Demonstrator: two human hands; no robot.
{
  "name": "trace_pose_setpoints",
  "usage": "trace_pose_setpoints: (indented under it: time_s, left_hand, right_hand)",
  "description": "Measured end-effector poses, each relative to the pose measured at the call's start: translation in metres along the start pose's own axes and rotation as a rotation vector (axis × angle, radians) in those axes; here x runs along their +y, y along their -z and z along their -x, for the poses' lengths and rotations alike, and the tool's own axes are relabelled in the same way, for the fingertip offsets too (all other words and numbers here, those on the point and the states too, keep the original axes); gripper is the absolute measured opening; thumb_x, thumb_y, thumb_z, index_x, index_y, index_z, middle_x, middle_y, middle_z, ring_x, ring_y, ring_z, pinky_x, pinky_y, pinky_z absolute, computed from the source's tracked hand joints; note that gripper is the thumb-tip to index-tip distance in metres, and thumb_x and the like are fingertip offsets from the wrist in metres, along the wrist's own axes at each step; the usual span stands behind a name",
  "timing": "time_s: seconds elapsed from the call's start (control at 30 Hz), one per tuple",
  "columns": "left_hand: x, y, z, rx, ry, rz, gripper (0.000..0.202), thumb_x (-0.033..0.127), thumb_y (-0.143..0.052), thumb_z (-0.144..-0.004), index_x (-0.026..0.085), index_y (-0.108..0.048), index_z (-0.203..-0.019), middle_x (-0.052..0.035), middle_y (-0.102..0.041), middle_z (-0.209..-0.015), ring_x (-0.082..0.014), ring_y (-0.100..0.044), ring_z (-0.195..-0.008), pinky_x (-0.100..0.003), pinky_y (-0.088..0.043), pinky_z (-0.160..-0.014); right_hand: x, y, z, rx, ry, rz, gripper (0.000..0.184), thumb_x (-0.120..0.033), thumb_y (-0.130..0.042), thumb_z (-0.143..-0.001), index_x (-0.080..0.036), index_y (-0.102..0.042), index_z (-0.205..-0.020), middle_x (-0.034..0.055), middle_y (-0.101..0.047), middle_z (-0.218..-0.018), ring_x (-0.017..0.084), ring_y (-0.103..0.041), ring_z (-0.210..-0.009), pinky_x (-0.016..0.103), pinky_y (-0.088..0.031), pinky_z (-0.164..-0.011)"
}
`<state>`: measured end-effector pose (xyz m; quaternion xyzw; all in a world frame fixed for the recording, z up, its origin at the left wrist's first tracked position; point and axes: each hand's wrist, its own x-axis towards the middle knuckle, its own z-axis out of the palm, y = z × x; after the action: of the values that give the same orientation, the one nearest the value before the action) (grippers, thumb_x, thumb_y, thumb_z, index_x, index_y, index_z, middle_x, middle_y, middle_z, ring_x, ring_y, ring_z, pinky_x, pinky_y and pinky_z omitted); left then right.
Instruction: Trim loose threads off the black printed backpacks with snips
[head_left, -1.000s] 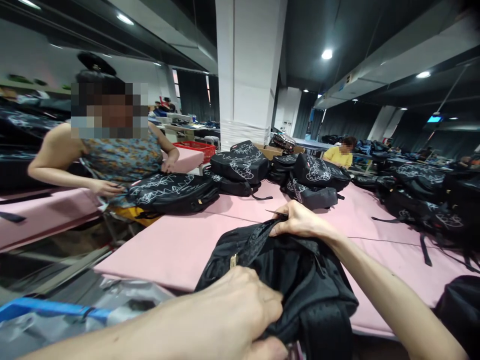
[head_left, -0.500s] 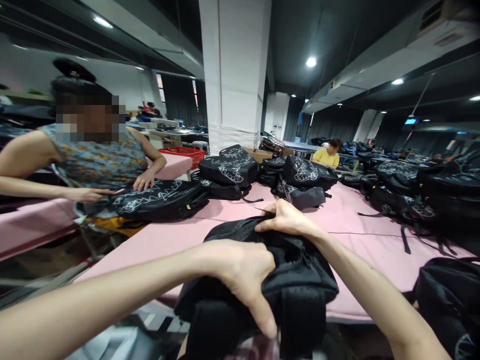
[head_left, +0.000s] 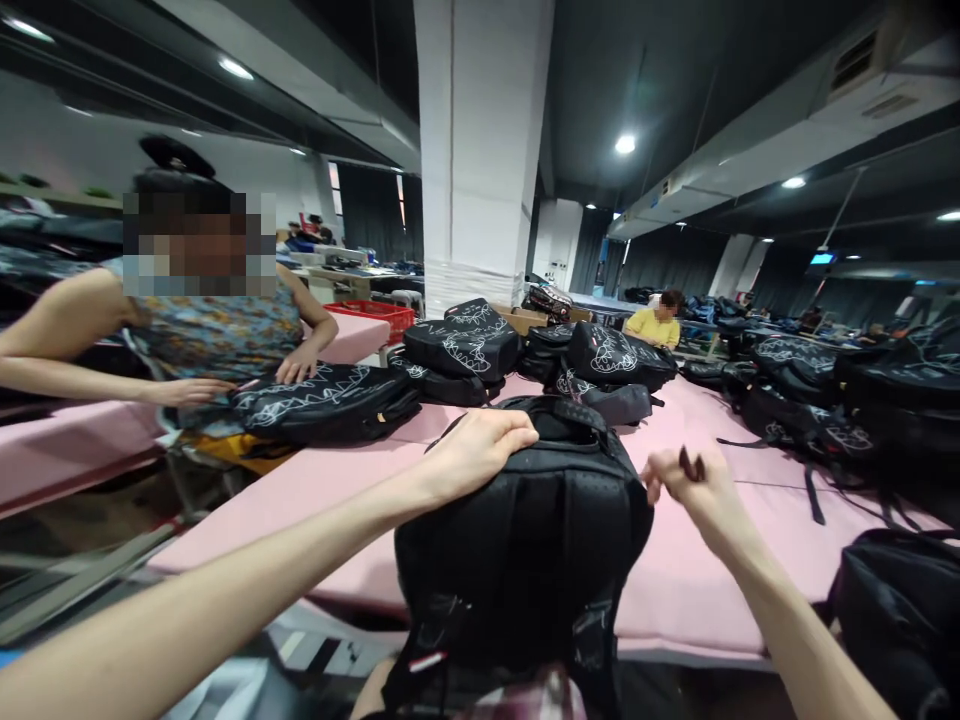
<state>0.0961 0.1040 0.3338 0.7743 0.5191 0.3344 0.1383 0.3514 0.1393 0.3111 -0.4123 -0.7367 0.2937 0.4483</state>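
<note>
A black backpack (head_left: 525, 540) stands upright in front of me at the table's edge, its shoulder straps facing me. My left hand (head_left: 480, 455) is closed on its top edge, left of the carry handle (head_left: 577, 412). To the right of the bag my right hand (head_left: 694, 500) is closed around small thread snips (head_left: 691, 465). Only their dark curved ends show above the fist; the blades are hidden. Its fingertips are close to the bag's right side; I cannot tell whether they touch.
The pink-covered table (head_left: 735, 540) carries stacked black backpacks (head_left: 469, 345) at the back and more backpacks (head_left: 802, 380) on the right. Another black bag (head_left: 892, 610) sits near right. Across on the left, a co-worker (head_left: 217, 330) handles a backpack (head_left: 322, 405). A red crate (head_left: 375, 318) stands behind.
The backpack has gone from leaning and crumpled to upright, straps towards me. My left hand has moved up to its top edge. My right hand has moved right, off the bag's top, with the snips.
</note>
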Motion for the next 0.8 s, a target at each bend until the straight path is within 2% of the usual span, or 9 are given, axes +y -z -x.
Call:
trace_pose_setpoints:
  time_s: [0.1, 0.17, 0.23, 0.3, 0.37, 0.47, 0.53, 0.67, 0.8]
  left_hand:
    - [0.001, -0.001, -0.007, -0.016, -0.02, 0.006, 0.032, 0.034, -0.039, -0.086, 0.016, -0.057, -0.067, 0.0009, -0.061, -0.073, -0.0142, -0.054, -0.07, -0.022, -0.037, -0.062]
    - [0.001, -0.001, -0.008, -0.005, -0.006, -0.019, 0.032, 0.034, -0.039, -0.086, 0.016, -0.059, -0.068, 0.0004, -0.063, -0.074, -0.0148, -0.055, -0.07, -0.023, -0.038, -0.062]
    - [0.0, -0.001, -0.005, 0.026, -0.022, -0.05, 0.031, 0.033, -0.04, -0.087, 0.017, -0.062, -0.075, 0.0003, -0.064, -0.077, -0.0147, -0.057, -0.071, -0.023, -0.039, -0.065]
    - [-0.001, -0.002, 0.001, 0.099, -0.131, -0.077, 0.026, 0.031, -0.043, -0.088, 0.018, -0.065, -0.087, -0.0008, -0.065, -0.086, -0.0143, -0.058, -0.078, -0.023, -0.041, -0.071]
    - [-0.002, -0.005, 0.007, 0.175, -0.326, -0.166, 0.022, 0.03, -0.047, -0.088, 0.02, -0.065, -0.095, -0.0027, -0.064, -0.094, -0.0144, -0.057, -0.085, -0.024, -0.041, -0.075]
    - [0.001, -0.011, 0.014, 0.219, -0.565, -0.434, 0.017, 0.031, -0.053, -0.087, 0.024, -0.067, -0.093, -0.0034, -0.062, -0.093, -0.0158, -0.053, -0.086, -0.027, -0.04, -0.073]
    - [0.004, -0.015, 0.015, 0.231, -0.596, -0.548, 0.015, 0.03, -0.054, -0.086, 0.023, -0.067, -0.092, -0.0032, -0.062, -0.088, -0.0155, -0.051, -0.082, -0.027, -0.038, -0.069]
    - [0.015, -0.019, 0.014, 0.229, -0.586, -0.605, 0.018, 0.026, -0.049, -0.089, 0.02, -0.066, -0.086, -0.0032, -0.06, -0.082, -0.0142, -0.049, -0.077, -0.026, -0.035, -0.063]
    - [0.025, -0.023, 0.015, 0.217, -0.675, -0.772, 0.027, 0.013, -0.04, -0.091, 0.015, -0.062, -0.076, -0.0046, -0.057, -0.077, -0.0159, -0.047, -0.074, -0.03, -0.03, -0.059]
  right_hand:
    - [0.007, -0.006, 0.036, -0.065, -0.053, 0.103, 0.039, -0.049, -0.056, -0.076, -0.019, -0.048, -0.052, 0.0006, -0.046, -0.053, 0.014, -0.041, -0.055, 0.027, -0.031, -0.053]
    - [0.008, -0.017, 0.041, -0.069, -0.073, 0.116, 0.045, -0.05, -0.058, -0.073, -0.02, -0.034, -0.05, -0.0034, -0.03, -0.051, 0.01, -0.028, -0.051, 0.025, -0.021, -0.048]
    - [0.007, -0.025, 0.037, -0.101, -0.127, 0.035, 0.051, -0.053, -0.06, -0.071, -0.02, -0.025, -0.052, -0.0046, -0.021, -0.055, 0.009, -0.02, -0.052, 0.025, -0.016, -0.048]
    - [0.007, -0.027, 0.03, -0.17, -0.212, -0.111, 0.053, -0.056, -0.061, -0.068, -0.021, -0.024, -0.055, -0.0048, -0.021, -0.057, 0.009, -0.02, -0.053, 0.024, -0.017, -0.048]
    - [0.009, -0.025, 0.024, -0.22, -0.284, -0.217, 0.053, -0.058, -0.064, -0.064, -0.021, -0.027, -0.057, -0.0049, -0.023, -0.058, 0.008, -0.021, -0.053, 0.023, -0.019, -0.048]
    - [0.014, -0.021, 0.022, -0.224, -0.322, -0.263, 0.053, -0.058, -0.067, -0.063, -0.021, -0.029, -0.057, -0.0051, -0.024, -0.058, 0.008, -0.021, -0.053, 0.023, -0.021, -0.048]
    - [0.016, -0.02, 0.023, -0.228, -0.332, -0.281, 0.053, -0.057, -0.068, -0.063, -0.021, -0.03, -0.057, -0.0052, -0.025, -0.059, 0.008, -0.022, -0.053, 0.023, -0.022, -0.048]
    - [0.019, -0.019, 0.027, -0.252, -0.335, -0.303, 0.052, -0.054, -0.069, -0.064, -0.02, -0.03, -0.058, -0.0054, -0.024, -0.06, 0.009, -0.021, -0.054, 0.023, -0.022, -0.049]
    - [0.02, -0.019, 0.029, -0.269, -0.311, -0.295, 0.052, -0.053, -0.067, -0.067, -0.02, -0.028, -0.058, -0.0054, -0.023, -0.06, 0.009, -0.018, -0.054, 0.024, -0.018, -0.049]
